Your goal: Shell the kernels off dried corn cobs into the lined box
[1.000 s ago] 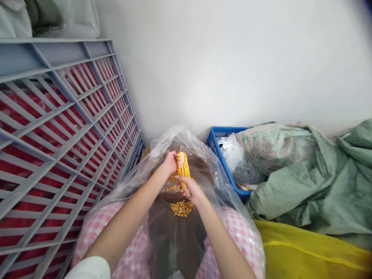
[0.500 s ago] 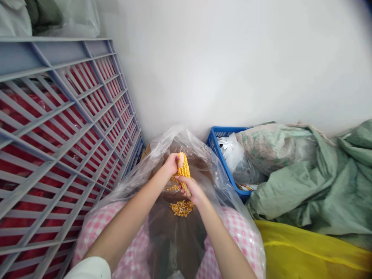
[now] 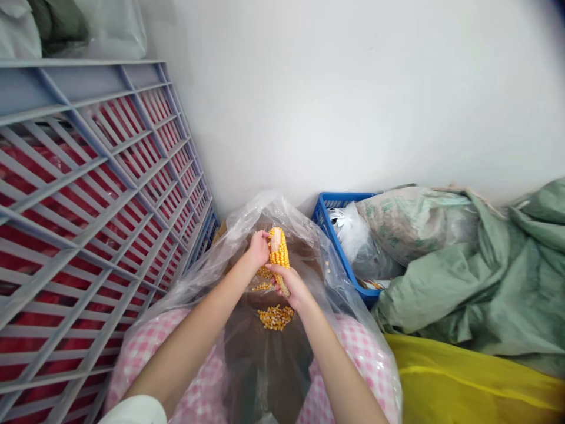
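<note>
Both hands grip one yellow corn cob (image 3: 278, 253) over a clear plastic bag (image 3: 335, 300) spread across my lap. My left hand (image 3: 256, 250) is closed round the cob's upper end, where part of the pale core is bare. My right hand (image 3: 290, 287) is closed round its lower end. Loose yellow kernels (image 3: 274, 318) lie in a small heap inside the bag just below my right hand, with a few more under the cob.
A grey slatted plastic pallet (image 3: 97, 194) leans at the left, red behind it. A blue crate (image 3: 335, 235) with bags stands right of the bag. Green woven sacks (image 3: 477, 277) and a yellow sack (image 3: 468, 383) fill the right. White wall behind.
Hands and cob stay in nearly the same place; the view has shifted slightly. The kernel heap looks about the same.
</note>
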Action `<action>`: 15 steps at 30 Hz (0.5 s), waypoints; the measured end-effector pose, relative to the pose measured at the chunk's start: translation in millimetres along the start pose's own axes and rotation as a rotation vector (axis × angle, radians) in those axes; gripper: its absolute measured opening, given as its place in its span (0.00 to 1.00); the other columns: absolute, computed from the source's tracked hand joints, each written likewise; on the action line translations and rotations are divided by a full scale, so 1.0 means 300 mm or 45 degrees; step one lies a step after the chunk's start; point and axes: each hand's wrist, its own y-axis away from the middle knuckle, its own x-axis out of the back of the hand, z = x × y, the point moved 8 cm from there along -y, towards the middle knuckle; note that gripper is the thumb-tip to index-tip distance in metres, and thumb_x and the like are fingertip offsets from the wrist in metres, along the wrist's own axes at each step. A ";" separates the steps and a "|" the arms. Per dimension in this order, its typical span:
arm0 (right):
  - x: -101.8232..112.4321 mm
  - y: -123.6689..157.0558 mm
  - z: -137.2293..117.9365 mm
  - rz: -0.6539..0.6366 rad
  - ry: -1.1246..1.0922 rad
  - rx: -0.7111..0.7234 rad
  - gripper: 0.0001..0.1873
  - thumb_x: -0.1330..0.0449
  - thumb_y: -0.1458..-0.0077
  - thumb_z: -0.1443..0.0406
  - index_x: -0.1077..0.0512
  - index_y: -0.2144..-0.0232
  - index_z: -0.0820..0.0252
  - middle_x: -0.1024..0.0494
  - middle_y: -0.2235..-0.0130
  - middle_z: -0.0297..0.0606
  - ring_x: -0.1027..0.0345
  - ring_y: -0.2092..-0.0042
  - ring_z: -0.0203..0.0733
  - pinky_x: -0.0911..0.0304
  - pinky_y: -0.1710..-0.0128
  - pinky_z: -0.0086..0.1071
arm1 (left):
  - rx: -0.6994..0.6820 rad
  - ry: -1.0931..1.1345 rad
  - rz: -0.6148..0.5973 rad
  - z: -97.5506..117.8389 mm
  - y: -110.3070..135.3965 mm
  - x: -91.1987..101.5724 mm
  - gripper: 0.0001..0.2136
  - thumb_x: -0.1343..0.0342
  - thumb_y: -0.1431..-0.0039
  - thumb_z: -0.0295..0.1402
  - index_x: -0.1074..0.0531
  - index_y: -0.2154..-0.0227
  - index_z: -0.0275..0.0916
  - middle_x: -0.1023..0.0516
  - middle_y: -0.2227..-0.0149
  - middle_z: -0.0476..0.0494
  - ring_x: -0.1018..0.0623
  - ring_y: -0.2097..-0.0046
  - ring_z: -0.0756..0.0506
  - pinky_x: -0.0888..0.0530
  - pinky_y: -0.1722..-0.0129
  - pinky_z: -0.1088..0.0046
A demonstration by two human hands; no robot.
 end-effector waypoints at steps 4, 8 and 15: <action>0.002 -0.003 0.000 0.005 -0.005 -0.001 0.15 0.36 0.60 0.62 0.35 0.70 0.63 0.35 0.85 0.27 0.48 0.86 0.26 0.57 0.89 0.19 | -0.004 -0.019 0.034 -0.003 -0.002 0.004 0.05 0.56 0.59 0.26 0.39 0.76 0.38 0.37 0.81 0.48 0.29 0.76 0.46 0.30 0.72 0.69; 0.000 -0.003 0.003 0.011 -0.003 -0.009 0.16 0.36 0.60 0.62 0.35 0.70 0.63 0.35 0.85 0.27 0.48 0.86 0.26 0.57 0.89 0.19 | -0.002 -0.030 0.052 -0.001 0.001 0.006 0.03 0.56 0.57 0.27 0.39 0.76 0.38 0.38 0.81 0.48 0.29 0.76 0.46 0.30 0.72 0.69; -0.004 -0.006 0.013 0.010 -0.001 -0.021 0.15 0.36 0.59 0.62 0.34 0.70 0.63 0.35 0.85 0.27 0.48 0.86 0.26 0.57 0.90 0.19 | 0.059 -0.061 0.095 -0.012 0.008 0.017 0.05 0.54 0.62 0.25 0.38 0.77 0.38 0.37 0.82 0.48 0.30 0.77 0.46 0.30 0.74 0.69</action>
